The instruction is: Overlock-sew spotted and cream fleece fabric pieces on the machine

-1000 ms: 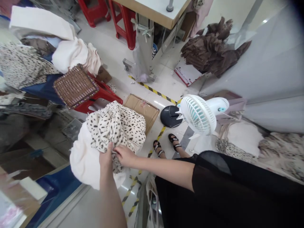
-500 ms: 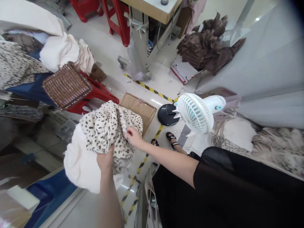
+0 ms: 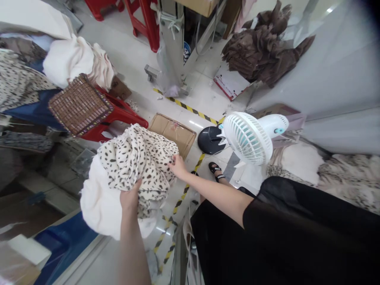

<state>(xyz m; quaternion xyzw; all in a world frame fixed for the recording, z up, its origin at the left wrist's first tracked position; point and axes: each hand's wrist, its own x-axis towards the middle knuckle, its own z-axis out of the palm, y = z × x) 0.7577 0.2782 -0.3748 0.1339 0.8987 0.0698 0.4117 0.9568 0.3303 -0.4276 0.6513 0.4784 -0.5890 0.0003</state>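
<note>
A bunched pile of cream fabric with dark spots (image 3: 154, 158) lies over plain off-white fabric (image 3: 101, 202). My left hand (image 3: 130, 196) grips the near side of the spotted fabric; its thumb shows, and most of its fingers are hidden in the folds. At the right edge of the pile, my right hand (image 3: 178, 168) pinches the spotted fabric between thumb and fingers. What supports the pile underneath is hidden.
A red stool (image 3: 124, 113) with a woven mat (image 3: 81, 107) stands beyond the pile, near a flattened cardboard box (image 3: 170, 130). To the right is a white fan (image 3: 247, 138) on a black base. Brown fabric (image 3: 258, 47) is heaped farther back.
My right hand has moved right and slightly down, from the middle of the spotted fabric to its right edge. The raised fold there now lies flatter. My left hand stays in place.
</note>
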